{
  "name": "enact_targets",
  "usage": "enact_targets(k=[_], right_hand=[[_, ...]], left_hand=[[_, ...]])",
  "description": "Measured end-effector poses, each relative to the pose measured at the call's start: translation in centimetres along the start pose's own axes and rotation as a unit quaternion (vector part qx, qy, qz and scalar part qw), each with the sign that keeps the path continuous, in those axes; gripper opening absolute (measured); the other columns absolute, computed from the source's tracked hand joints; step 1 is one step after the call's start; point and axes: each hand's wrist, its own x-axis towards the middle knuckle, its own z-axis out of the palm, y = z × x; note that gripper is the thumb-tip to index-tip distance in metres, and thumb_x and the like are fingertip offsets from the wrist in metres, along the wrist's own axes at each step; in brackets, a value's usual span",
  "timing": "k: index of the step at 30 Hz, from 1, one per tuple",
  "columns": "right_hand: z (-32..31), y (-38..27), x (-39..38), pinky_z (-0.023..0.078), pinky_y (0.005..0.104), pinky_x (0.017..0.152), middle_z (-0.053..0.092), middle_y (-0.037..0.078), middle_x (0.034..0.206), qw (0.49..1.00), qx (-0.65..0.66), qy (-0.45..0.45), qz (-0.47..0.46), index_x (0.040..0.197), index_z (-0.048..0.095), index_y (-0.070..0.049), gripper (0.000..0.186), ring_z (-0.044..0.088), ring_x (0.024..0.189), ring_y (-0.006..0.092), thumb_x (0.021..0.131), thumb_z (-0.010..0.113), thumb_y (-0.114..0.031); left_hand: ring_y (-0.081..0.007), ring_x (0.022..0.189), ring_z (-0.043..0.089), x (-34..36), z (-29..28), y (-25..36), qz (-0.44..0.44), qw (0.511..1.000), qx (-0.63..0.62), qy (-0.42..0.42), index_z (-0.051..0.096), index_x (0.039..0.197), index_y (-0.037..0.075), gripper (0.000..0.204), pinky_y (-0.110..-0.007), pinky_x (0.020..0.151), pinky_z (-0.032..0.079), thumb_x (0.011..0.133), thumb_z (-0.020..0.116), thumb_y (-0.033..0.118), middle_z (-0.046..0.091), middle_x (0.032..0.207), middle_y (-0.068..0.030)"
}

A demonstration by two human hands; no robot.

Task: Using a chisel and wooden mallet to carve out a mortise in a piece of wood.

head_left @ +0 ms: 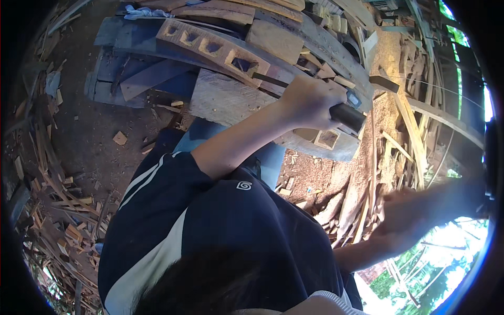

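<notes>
My left hand (314, 102) is wrapped round the black handle of a chisel (346, 116), above the workbench. Its narrow dark blade slants to the left, and the tip is at the edge of the nearest square hole in a wooden beam (223, 52). Several such square holes run along that beam. Out to the right, my right hand (396, 215) is raised away from the beam and smeared by motion. A thick, club-like blurred shape (446, 202) extends from it towards the right rim; its kind cannot be made out.
A pale, thick plank (226, 97) lies on the near side of the beam. Another block with a square hole (326, 139) is below my left wrist. Boards and offcuts (275, 39) crowd the far side. Wood scraps (73, 231) litter the floor at left; long strips (415, 142) stand at right.
</notes>
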Motion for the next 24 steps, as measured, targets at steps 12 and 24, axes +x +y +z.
enact_targets(k=[12,24], right_hand=[[-0.8,1.6,-0.2,0.057,0.0368,0.076,0.066,0.024,0.099,0.979,0.163,0.05,-0.108,0.129,0.048,0.009,0.055,0.068,0.089,0.0301,0.099,0.052,-0.036],[1.2,4.1,-1.2,0.053,0.0351,0.089,0.064,0.018,0.1,0.971,0.23,-0.037,0.06,0.137,0.047,0.002,0.055,0.063,0.106,0.027,0.091,0.066,-0.021]], left_hand=[[-0.0234,0.06,0.067,0.1,-0.6,-0.4,-0.02,1.0,0.016,-0.005,0.065,0.076,0.017,0.024,-0.037,0.054,0.051,0.065,0.082,0.031,0.065,0.065,-0.002],[-0.0247,0.06,0.067,-0.2,-0.6,-0.6,-0.024,0.999,0.034,-0.007,0.066,0.076,0.018,0.025,-0.039,0.054,0.052,0.065,0.082,0.034,0.065,0.064,-0.0029]])
